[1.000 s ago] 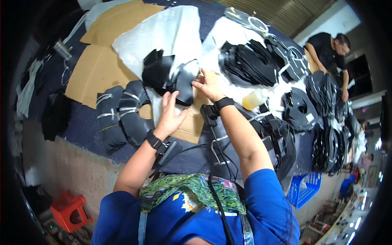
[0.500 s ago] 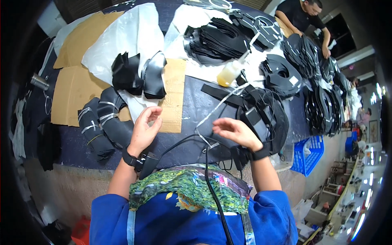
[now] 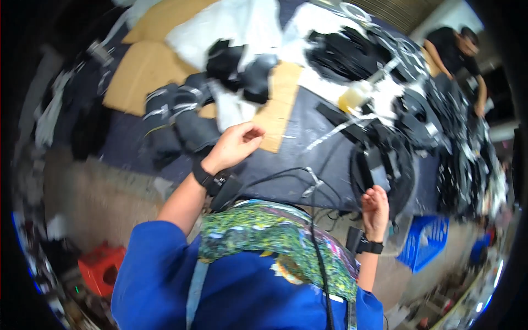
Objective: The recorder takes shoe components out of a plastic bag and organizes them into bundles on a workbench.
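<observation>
My left hand (image 3: 236,146) hovers by the near edge of a brown cardboard sheet (image 3: 280,104), its fingers loosely curved apart from the thumb and nothing in them. Close to it on the left lie bundles of black cut pieces (image 3: 190,121) tied with pale strips. Two stacks of black pieces (image 3: 257,77) rest on white plastic film beyond. My right hand (image 3: 375,212) is raised at the table's near right edge, fingers upward, slightly bent and empty. Just beyond it sits a black box-like device (image 3: 377,168) among black coils. Each wrist wears a black strap.
A black cable (image 3: 313,220) runs from the table over my apron. A bottle of yellow liquid (image 3: 353,96) stands toward the far right, near piles of black pieces (image 3: 352,55). A blue basket (image 3: 423,242) and a red stool (image 3: 102,269) are on the floor. Another person (image 3: 454,52) works at far right.
My right hand has drawn back toward the table edge and turned fingers up. My left hand stays near the cardboard. The whole view has shifted and tilted, with some blur.
</observation>
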`<action>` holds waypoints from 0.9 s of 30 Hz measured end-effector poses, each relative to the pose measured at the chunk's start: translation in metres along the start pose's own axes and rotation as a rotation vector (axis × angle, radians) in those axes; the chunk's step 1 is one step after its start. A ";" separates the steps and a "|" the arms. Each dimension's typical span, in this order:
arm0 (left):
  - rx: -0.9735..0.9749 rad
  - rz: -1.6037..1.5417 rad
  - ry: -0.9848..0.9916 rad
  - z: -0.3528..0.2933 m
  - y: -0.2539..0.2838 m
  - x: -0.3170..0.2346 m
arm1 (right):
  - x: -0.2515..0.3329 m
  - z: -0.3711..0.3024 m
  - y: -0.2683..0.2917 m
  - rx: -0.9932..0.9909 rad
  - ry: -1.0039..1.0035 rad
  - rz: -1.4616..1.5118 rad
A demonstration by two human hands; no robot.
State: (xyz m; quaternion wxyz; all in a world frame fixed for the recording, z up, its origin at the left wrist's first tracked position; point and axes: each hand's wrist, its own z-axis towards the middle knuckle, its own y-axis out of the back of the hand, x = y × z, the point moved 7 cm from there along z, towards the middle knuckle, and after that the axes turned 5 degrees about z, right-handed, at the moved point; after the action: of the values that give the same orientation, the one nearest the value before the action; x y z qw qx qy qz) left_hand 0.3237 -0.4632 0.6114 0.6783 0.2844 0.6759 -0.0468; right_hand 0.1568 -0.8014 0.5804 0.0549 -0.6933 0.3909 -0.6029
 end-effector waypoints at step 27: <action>-0.767 0.683 0.573 -0.020 0.148 0.073 | -0.091 0.041 -0.163 0.702 -0.488 -0.462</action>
State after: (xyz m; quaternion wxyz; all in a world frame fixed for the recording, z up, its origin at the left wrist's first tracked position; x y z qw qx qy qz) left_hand 0.3781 -0.3072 0.5922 0.4996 0.2218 0.6711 0.5008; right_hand 0.2736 -0.6506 0.5865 0.2402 -0.8227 -0.0243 -0.5147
